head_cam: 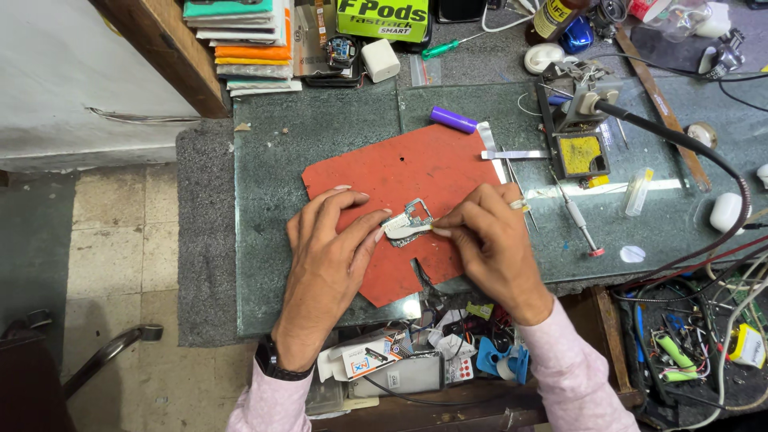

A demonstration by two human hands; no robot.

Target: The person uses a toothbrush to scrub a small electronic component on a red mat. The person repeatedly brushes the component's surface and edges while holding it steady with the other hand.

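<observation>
Head view, looking straight down on a cluttered glass-topped desk (320, 144). A small silver-and-white metal-framed circuit part (406, 225) sits on a red rubber work mat (416, 172), near the mat's middle, pinched between both hands. Left hand (328, 264): palm down, wrist bent inward, thumb and forefinger closed on the part's left end, other fingers spread flat on the mat. Right hand (492, 236): knuckles up, fingertips drawn to a narrow pinch at the part's right edge; whether it holds a tool or a sliver, cannot tell.

Progress, as a judgement: the part looks bare and out of any housing, so opening up seems done; fine work on it is under way, nothing reassembled.

A purple cylindrical battery cell (453, 120) lies far of the mat; a soldering iron stand with yellow sponge (580, 148) sits right.
</observation>
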